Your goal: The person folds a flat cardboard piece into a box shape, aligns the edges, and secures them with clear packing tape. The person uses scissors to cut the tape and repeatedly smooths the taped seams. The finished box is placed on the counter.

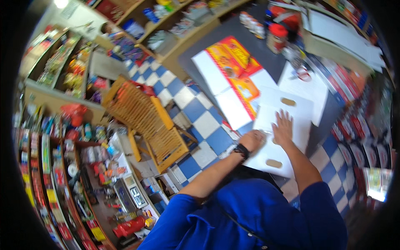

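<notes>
A white flat sheet [300,109] with two oval handle-shaped cut-outs lies on the dark table in front of me. My right hand [283,128] rests flat on its middle, fingers spread. At the sheet's left edge my left hand [252,141] is closed, with a dark band on its wrist. Its fingertips are blurred, and whatever they hold cannot be made out. Just beyond the left hand lies a red and yellow printed sheet [234,62] with white panels, touching or partly under the white one.
On the dark table [193,52] stand a red-lidded jar [276,38], several small bottles [252,25] and a box with papers [333,37]. White paper [306,89] lies beside them. A wooden folding chair [143,121] stands left on the checkered floor; stocked shelves [58,175] line that side.
</notes>
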The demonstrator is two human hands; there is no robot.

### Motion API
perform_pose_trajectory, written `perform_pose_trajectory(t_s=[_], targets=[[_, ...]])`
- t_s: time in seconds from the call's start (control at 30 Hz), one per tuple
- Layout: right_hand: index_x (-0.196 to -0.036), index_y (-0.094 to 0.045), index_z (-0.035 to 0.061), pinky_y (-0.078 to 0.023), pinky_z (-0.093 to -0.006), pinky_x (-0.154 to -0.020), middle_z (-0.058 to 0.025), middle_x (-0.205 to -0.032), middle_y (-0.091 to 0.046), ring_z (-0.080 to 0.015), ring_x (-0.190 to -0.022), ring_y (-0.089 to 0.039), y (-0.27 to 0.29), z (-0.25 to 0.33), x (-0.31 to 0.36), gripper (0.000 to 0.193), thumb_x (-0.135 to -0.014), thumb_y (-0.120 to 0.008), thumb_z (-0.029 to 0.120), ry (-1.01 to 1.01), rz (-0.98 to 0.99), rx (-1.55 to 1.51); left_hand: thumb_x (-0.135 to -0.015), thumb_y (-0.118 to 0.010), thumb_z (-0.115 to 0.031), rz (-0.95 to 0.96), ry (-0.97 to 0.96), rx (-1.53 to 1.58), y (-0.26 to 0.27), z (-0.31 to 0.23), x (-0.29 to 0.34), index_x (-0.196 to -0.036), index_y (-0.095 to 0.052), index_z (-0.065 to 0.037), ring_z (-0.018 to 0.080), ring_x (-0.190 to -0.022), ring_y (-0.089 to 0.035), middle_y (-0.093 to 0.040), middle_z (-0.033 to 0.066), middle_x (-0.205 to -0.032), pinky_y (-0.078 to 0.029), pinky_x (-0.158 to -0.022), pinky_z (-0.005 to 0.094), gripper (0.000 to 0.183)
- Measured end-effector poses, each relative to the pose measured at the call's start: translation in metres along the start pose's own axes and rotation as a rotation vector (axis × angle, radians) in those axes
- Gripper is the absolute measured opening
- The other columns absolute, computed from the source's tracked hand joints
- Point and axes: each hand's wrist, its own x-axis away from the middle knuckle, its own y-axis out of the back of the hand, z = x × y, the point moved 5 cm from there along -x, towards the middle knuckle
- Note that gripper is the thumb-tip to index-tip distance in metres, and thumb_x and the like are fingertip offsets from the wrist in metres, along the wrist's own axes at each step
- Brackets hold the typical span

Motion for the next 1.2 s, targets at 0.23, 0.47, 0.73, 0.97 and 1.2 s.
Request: perform_pose_trajectory(t_s=[0.23,0.47,0.73,0.97,1.2], targets=[[-0.142,-0.05,0.0034,-0.028,-0.0547,-0.118,-0.0186,-0.155,-0.041,-0.0405,-0.143,-0.036,-0.004,0.005,-0.011,0.06,-0.09,-0.068,0.027,0.002,-0.12,-0.194,-0.094,-0.056,-0.035,0.03,0.029,-0.028,-0.001,0.012,-0.02,-0.1,-0.073,-0.009,0.0442,-0.104,-0.066,-0.071,0.0231,-0.106,-0.051,-0.096,0.049,0.032],[-0.133,-0.056,0.0051,-0.044,-0.0474,-0.103,-0.0195,-0.129,-0.058,-0.0384,-0.12,-0.053,0.004,-0.019,-0.058,0.066,-0.079,-0.082,0.034,-0.01,-0.135,-0.31,-0.096,-0.063,-0.02,0.147,0.0,0.393,-0.013,0.039,-0.038,-0.098,-0.072,-0.003,0.0147,-0.086,-0.064,-0.073,0.0067,-0.091,-0.052,-0.082,0.0314,0.019],[-0.105,-0.057,0.0057,-0.048,-0.0441,-0.089,-0.0152,-0.105,-0.06,-0.0345,-0.101,-0.058,0.009,-0.024,-0.1,0.045,-0.074,-0.085,0.021,0.111,0.085,-0.446,-0.101,-0.057,-0.016,0.133,0.081,0.707,0.018,-0.004,-0.086,-0.103,-0.07,0.0,0.0157,-0.083,-0.064,-0.072,0.0073,-0.09,-0.052,-0.077,0.0296,0.02],[-0.124,-0.066,0.005,-0.043,-0.0329,-0.104,-0.0067,-0.121,-0.066,-0.0191,-0.118,-0.056,0.003,-0.036,-0.123,0.031,-0.097,-0.061,0.018,-0.169,0.426,-1.016,-0.099,-0.06,-0.017,-0.028,0.119,0.639,0.028,-0.028,-0.155,-0.1,-0.068,-0.003,0.0163,-0.077,-0.063,-0.066,0.0061,-0.084,-0.054,-0.068,0.0327,0.016],[-0.125,-0.067,0.0039,-0.04,-0.0302,-0.107,-0.0051,-0.123,-0.066,-0.0153,-0.117,-0.057,0.029,-0.015,-0.133,0.035,-0.1,-0.062,0.029,-0.104,0.422,-1.531,-0.098,-0.062,-0.02,0.099,0.286,0.611,0.012,-0.039,-0.173,-0.105,-0.065,-0.002,0.0155,-0.087,-0.062,-0.067,0.0073,-0.1,-0.051,-0.079,0.0297,0.02]])
